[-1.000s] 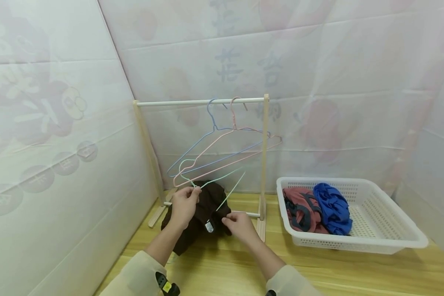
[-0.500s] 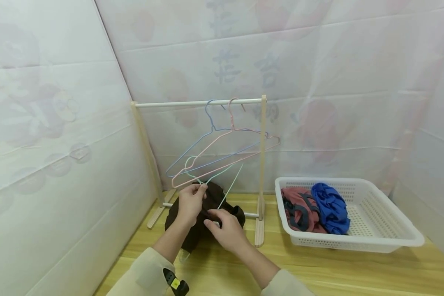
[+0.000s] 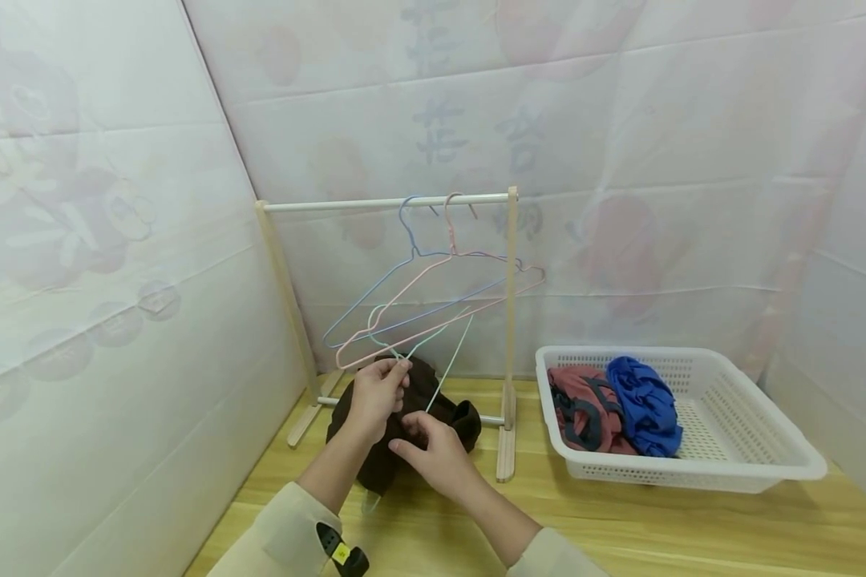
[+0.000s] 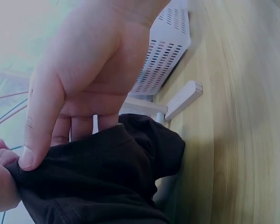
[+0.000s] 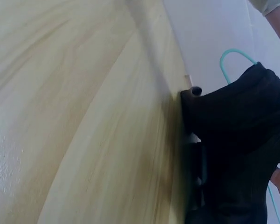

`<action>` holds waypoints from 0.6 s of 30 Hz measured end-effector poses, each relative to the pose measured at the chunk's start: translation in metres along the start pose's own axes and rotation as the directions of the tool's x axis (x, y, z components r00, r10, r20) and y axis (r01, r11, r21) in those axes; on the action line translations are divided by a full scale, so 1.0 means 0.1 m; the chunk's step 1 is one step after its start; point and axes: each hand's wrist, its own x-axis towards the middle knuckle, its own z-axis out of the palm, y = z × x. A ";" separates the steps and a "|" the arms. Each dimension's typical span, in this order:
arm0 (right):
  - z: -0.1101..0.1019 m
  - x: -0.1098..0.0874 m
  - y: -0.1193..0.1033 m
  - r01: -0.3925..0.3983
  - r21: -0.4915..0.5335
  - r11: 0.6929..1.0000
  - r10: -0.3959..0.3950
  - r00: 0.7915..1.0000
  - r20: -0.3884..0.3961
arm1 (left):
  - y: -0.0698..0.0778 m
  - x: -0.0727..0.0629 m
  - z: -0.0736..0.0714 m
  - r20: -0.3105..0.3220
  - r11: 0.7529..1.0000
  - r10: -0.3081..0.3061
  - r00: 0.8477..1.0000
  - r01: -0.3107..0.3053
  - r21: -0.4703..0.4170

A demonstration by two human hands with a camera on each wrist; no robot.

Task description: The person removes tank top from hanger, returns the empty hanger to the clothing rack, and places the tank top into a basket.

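In the head view, my left hand point(image 3: 377, 397) pinches the neck of a mint-green clothes hanger point(image 3: 451, 362) in front of the rack. One arm of the hanger goes into a bunched dark brown garment point(image 3: 420, 381) that hangs below. My right hand point(image 3: 436, 457) is at the garment, just right of the left hand. The left wrist view shows the right hand point(image 4: 88, 70) holding the fabric's edge, thumb in front and fingers behind. A curved green end of the hanger point(image 5: 230, 52) sticks out past the garment point(image 5: 237, 140) in the right wrist view.
A wooden rack with a white bar point(image 3: 332, 205) carries a blue hanger point(image 3: 375, 287) and a pink hanger point(image 3: 411, 284). To the right, a white perforated basket point(image 3: 758, 417) holds red-grey cloth point(image 3: 584, 393) and blue cloth point(image 3: 645, 409). Pale fabric walls surround the wooden table point(image 3: 534, 513).
My right hand has let go of the garment's right edge and moved left onto fabric near my left hand. The left hand has shifted slightly right and up with the green hanger.
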 end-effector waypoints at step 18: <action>0.04 -0.04 -0.01 0.045 -0.032 0.998 -0.036 0.971 0.237 | 0.07 0.13 -0.10 0.080 1.000 -0.020 0.997 0.020 -0.006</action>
